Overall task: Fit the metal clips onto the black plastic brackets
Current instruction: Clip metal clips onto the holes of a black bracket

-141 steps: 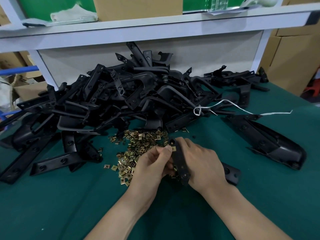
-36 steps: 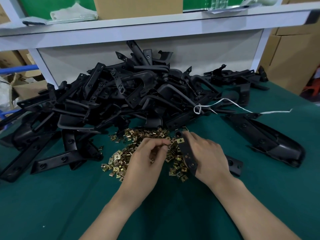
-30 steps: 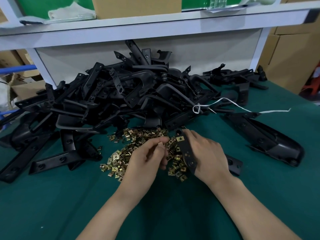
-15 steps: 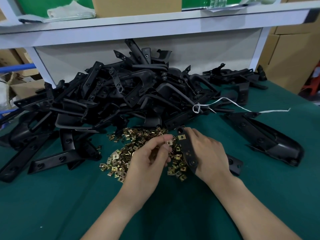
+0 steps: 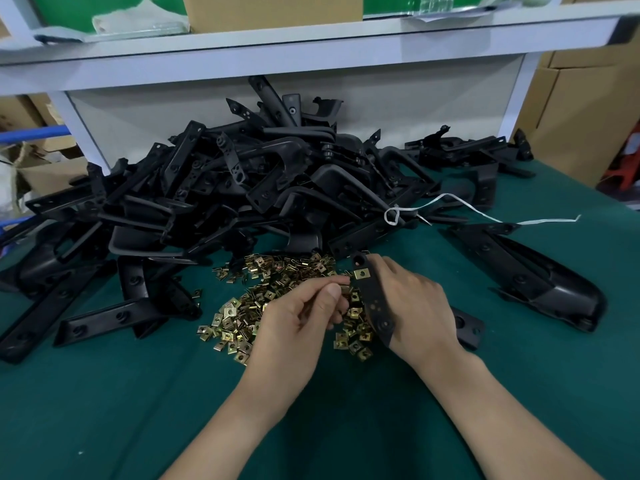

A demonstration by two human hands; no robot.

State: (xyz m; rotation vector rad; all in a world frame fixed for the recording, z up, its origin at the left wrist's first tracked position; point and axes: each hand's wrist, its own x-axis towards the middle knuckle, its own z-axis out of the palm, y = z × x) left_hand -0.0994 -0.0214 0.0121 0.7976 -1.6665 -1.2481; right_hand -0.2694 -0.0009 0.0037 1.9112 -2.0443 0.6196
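my right hand point(image 5: 412, 306) holds a black bracket point(image 5: 372, 299) tilted up over the green surface point(image 5: 104, 410), its fingers wrapped tight around it; one gold clip point(image 5: 361, 273) already sits near the bracket's top end; my left hand point(image 5: 298, 320) is just beside it, its fingers point(image 5: 332, 289) pinched together on a small clip i can barely see; under both hands lies a pile of loose clips point(image 5: 242, 327); behind that is a big heap of brackets point(image 5: 242, 188); a white string point(image 5: 485, 216) lies on the heap's right side
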